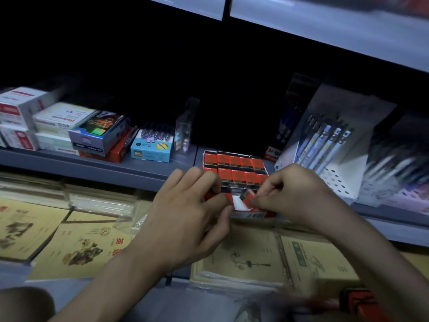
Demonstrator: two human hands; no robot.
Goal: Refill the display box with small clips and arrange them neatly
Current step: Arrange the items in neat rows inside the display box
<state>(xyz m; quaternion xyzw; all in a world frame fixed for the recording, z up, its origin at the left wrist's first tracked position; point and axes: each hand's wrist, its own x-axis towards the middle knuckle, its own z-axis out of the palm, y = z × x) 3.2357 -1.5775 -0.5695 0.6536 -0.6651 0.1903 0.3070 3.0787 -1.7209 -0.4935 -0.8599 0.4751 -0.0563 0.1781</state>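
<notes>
Right hand point(294, 194) pinches a small red-and-black clip packet point(246, 197), tilted, inside the red cardboard display box point(249, 214); left hand point(185, 214) grips its front-left corner.

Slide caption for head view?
Left hand holds the display box; right hand pinches a small red packet at its front gap.

The grey shelf point(116, 169) carries a red display box point(250, 214) at its front edge. Left of that box stand a clear plastic case point(184, 131), a light-blue carton point(151, 152), a purple box point(92, 140) tilted atop red cartons point(120, 149), and stacked white cartons point(17, 122) farthest left. Just right of the display box, a white perforated stand point(341, 182) holds pens point(325, 145), with a dark upright pack point(292, 117) behind.
</notes>
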